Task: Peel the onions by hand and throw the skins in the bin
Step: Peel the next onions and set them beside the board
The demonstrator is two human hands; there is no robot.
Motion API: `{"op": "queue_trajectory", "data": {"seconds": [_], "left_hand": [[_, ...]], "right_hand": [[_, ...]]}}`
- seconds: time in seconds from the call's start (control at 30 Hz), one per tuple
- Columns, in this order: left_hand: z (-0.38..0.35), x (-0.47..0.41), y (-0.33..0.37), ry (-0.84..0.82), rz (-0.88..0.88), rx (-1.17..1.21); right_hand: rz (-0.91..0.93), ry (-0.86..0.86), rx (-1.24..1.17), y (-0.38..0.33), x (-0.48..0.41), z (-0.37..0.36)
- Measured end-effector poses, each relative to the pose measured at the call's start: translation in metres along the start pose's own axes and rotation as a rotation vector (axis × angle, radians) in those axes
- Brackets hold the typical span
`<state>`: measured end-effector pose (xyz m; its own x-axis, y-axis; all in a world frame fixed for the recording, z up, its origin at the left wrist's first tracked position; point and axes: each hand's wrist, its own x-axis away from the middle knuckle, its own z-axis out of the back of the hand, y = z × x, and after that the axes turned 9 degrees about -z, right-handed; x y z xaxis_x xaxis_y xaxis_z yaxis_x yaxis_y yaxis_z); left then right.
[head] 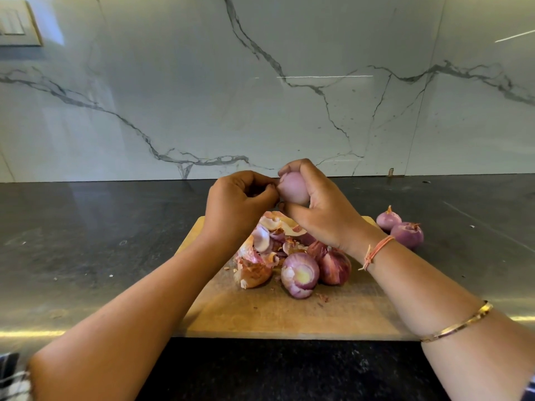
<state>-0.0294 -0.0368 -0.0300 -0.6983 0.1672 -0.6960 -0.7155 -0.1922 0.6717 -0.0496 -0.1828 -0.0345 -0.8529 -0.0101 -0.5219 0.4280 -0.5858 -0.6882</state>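
Right hand (321, 209) has the onion (292, 191) up above the cutting board (260, 316) — my fingers (301, 166) curl over its top, thumb underneath, clamped round the pale, smooth bulb. Left hand (240, 204) is tight against the onion's left end, fingers curled in and pinching at the tip; what sits between them I cannot make out. Down on the board there's the heap of skins (269, 241), and just beside it a half-peeled onion (299, 274) showing its yellow cut end, touching a dark red onion (334, 266) with its skin on. Off the board to the right — a small peeled onion (388, 219) and a bigger peeled onion (406, 234), side by side on the dark surface (86, 241).
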Motion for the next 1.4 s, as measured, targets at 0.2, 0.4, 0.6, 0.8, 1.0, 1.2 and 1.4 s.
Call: {"op": "queue_trajectory", "data": {"seconds": [0.2,0.4,0.6,0.8,1.0,1.2,1.4], "left_hand": [[-0.002,0.000,-0.001,0.017,0.040,0.076],[-0.003,0.000,-0.001,0.011,0.030,0.031],[0.000,0.001,0.003,0.054,0.093,0.211],[-0.001,0.001,0.004,-0.005,-0.006,0.166],[0.002,-0.004,-0.004,0.087,0.019,0.140],[0.003,-0.005,-0.005,-0.009,0.067,0.128],[0.002,-0.002,-0.001,-0.085,-0.089,0.144]], "right_hand": [[-0.005,0.010,-0.014,-0.003,0.001,0.001],[-0.030,0.016,0.009,-0.003,0.001,0.003],[-0.010,0.019,0.011,-0.002,0.001,0.003],[0.039,0.002,0.066,0.001,0.001,0.002],[0.022,0.013,0.027,-0.002,0.001,0.004],[-0.025,0.069,-0.033,-0.002,0.002,0.009],[-0.047,0.064,-0.073,-0.002,0.002,0.009]]}}
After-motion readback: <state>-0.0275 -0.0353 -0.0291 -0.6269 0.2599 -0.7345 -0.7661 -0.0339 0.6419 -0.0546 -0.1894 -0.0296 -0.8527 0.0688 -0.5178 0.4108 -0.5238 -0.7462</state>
